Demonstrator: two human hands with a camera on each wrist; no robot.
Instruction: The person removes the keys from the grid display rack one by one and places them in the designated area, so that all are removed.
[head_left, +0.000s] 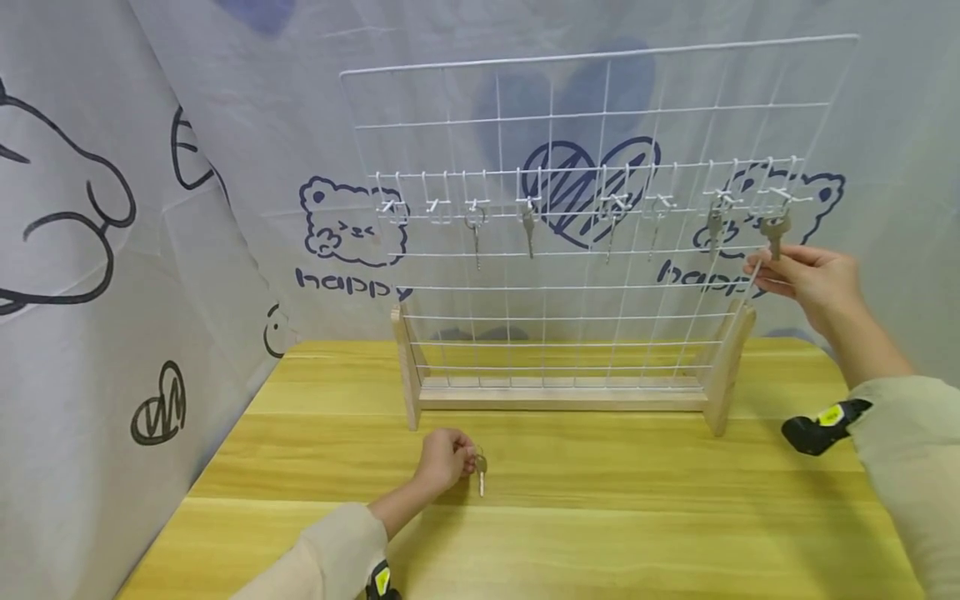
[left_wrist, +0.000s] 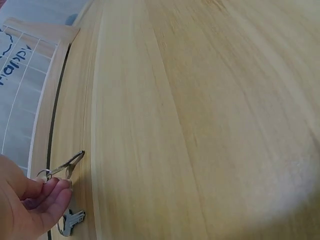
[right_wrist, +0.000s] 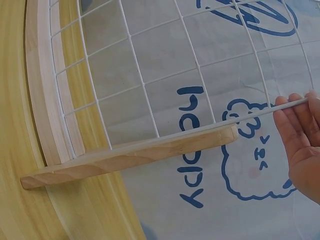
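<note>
- The person's left hand (head_left: 447, 460), just above the yellow wood-grain table (head_left: 600, 500), has its fingers curled in, thumb against fingertips, pinching a thin metal ring; a small metal key (head_left: 482, 473) sticks out from it. Held by the ring, the key's shaft stays free of the fingers.
- In the left wrist view a second silver key with a ring (left_wrist: 75, 218) shows beside the curled fingers; whether it is held or lies on the table I cannot tell.
- The right hand (head_left: 813, 283) has fingers and thumb closed around the side rod of the white wire grid panel (head_left: 600, 56), probably to keep it steady.
- Just beside that hand, a dull metal key (head_left: 776, 233) hangs on the panel; whether the fingertips touch it is unclear.
- More keys hang in a row from small white hooks (head_left: 432, 208), shafts down, since the rings take the weight; the two leftmost hooks appear bare.
- The pale wooden stand (head_left: 562, 400) holds the panel up from below, its feet resting on the table.
</note>
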